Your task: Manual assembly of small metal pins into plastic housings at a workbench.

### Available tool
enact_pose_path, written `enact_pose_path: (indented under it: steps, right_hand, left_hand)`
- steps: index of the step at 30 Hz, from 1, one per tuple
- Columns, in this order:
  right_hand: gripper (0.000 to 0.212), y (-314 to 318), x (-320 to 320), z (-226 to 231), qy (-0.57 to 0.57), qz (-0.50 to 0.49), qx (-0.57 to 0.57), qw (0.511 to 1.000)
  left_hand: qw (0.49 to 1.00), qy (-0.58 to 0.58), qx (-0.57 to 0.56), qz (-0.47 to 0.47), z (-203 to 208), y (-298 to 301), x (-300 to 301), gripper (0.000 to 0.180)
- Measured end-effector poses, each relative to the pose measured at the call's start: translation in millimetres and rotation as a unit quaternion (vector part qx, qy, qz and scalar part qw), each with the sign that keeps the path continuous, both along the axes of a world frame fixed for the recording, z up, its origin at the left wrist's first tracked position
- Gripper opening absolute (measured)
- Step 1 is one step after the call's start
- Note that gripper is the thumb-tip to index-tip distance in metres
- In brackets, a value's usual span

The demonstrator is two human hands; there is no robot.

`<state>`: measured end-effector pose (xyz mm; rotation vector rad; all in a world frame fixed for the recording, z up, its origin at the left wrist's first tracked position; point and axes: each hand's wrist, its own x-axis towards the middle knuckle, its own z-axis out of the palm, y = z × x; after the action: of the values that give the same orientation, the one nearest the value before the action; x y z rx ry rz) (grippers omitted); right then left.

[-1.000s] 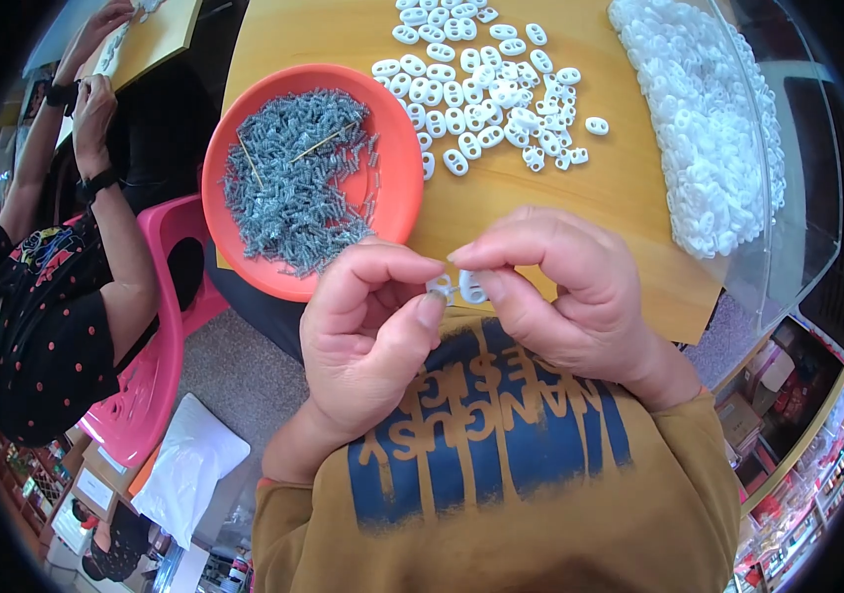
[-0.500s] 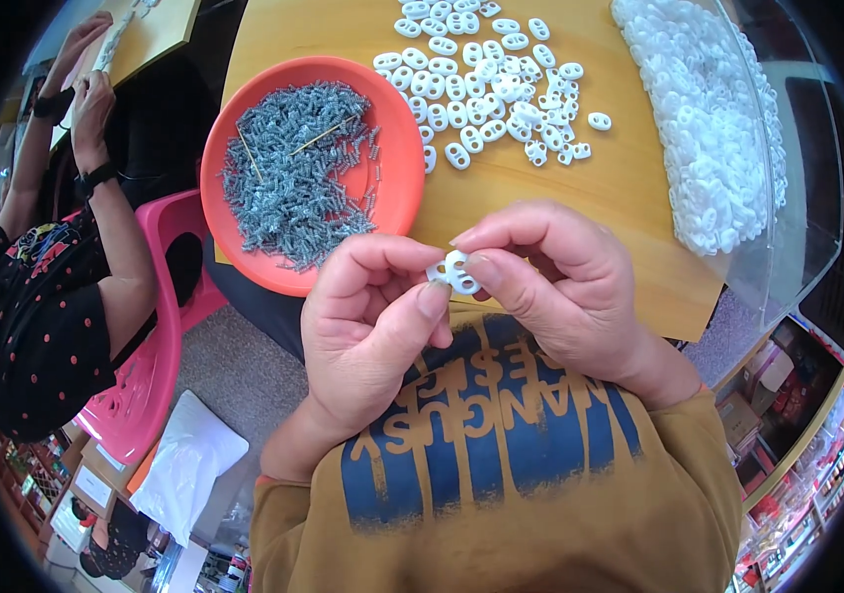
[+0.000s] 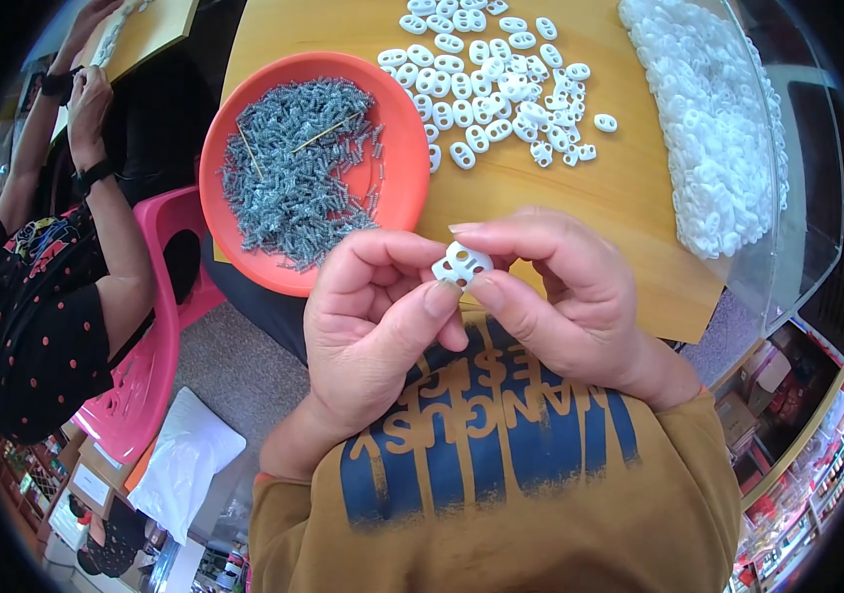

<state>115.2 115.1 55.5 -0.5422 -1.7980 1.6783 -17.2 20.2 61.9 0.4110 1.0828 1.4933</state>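
Note:
Between the fingertips of both hands, above my lap, is a small white plastic cord lock (image 3: 463,261) with round holes. It looks like two white parts crossed at an angle. My left hand (image 3: 367,321) pinches its left side between thumb and bent fingers. On its right side, my right hand (image 3: 570,292) grips it with thumb and forefinger. Beyond my left hand stands an orange-red bowl (image 3: 404,178) of small grey metal springs (image 3: 293,198), two thin sticks lying on them. Many white two-hole oval pieces (image 3: 461,87) are spread over the wooden table (image 3: 531,188).
A clear plastic bin (image 3: 817,198) at the right holds a heap of white pieces (image 3: 709,148). To the left, another person (image 3: 56,306) works at a second table beside a pink chair (image 3: 165,257). A white bag (image 3: 189,460) lies on the floor.
The cord lock has turned in my fingers and now shows more of its holes. My right thumb has shifted to its lower edge. My hands stay in nearly the same place.

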Motion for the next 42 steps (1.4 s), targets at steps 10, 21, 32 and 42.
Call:
enact_pose_path:
  steps: [10, 21, 32, 42]
  right_hand:
    - [0.022, -4.1, -0.7, -2.6, 0.042, -0.001, -0.162, 0.986]
    - [0.039, 3.9, 0.2, 1.3, -0.021, 0.02, 0.086, 0.996]
    - [0.038, 4.1, -0.4, -2.0, -0.007, 0.021, 0.086, 0.996]
    - [0.036, 5.0, -3.9, -2.9, 0.019, -0.008, 0.1, 0.995]
  left_hand:
    - [0.999, -0.012, 0.021, -0.04, -1.1, 0.8, -6.8, 0.028]
    - [0.999, -0.048, 0.016, -0.009, -4.6, 0.8, -1.3, 0.028]
    - [0.994, -0.103, 0.046, -0.006, -9.6, -0.9, -0.9, 0.025]
    - [0.999, -0.023, 0.016, 0.046, -2.1, 0.6, 3.3, 0.023]
